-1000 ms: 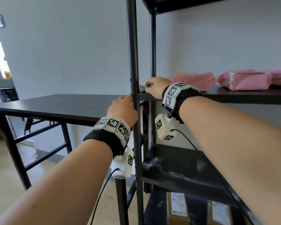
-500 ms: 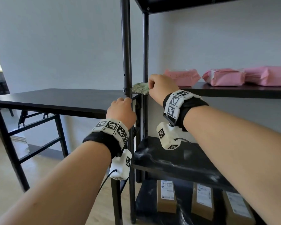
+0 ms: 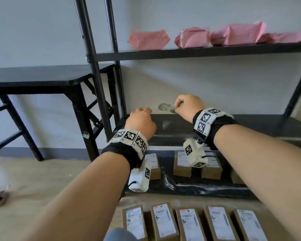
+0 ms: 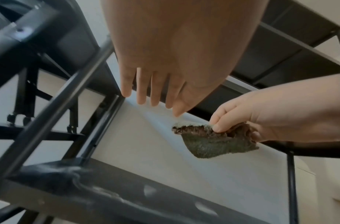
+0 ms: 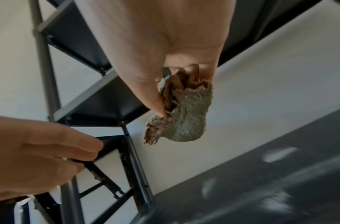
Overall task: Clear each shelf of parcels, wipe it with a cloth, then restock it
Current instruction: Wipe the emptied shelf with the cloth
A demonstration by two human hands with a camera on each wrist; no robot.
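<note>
My right hand point(image 3: 188, 106) pinches a small grey-green cloth point(image 3: 165, 107) between thumb and fingers, just above the back left of the bare, dust-streaked middle shelf point(image 3: 247, 126). The cloth point(image 5: 186, 121) hangs from the thumb in the right wrist view. My left hand point(image 3: 141, 121) hovers over the shelf's left end with fingers point(image 4: 142, 97) straight, holding nothing. Pink parcels point(image 3: 192, 38) lie on the shelf above. Brown boxes point(image 3: 182, 165) sit on the bottom shelf, and several more brown boxes point(image 3: 164, 223) stand in a row on the floor in front.
The black front post point(image 3: 92, 66) of the shelving unit rises just left of my left hand. A black table point(image 3: 33, 79) stands to the left. The right post point(image 3: 297, 87) slants at the far right. Pale wood floor point(image 3: 42, 180) lies below.
Both hands came down from the upper shelf level to the middle shelf. My left hand let go of the post and opened. The right hand kept the cloth.
</note>
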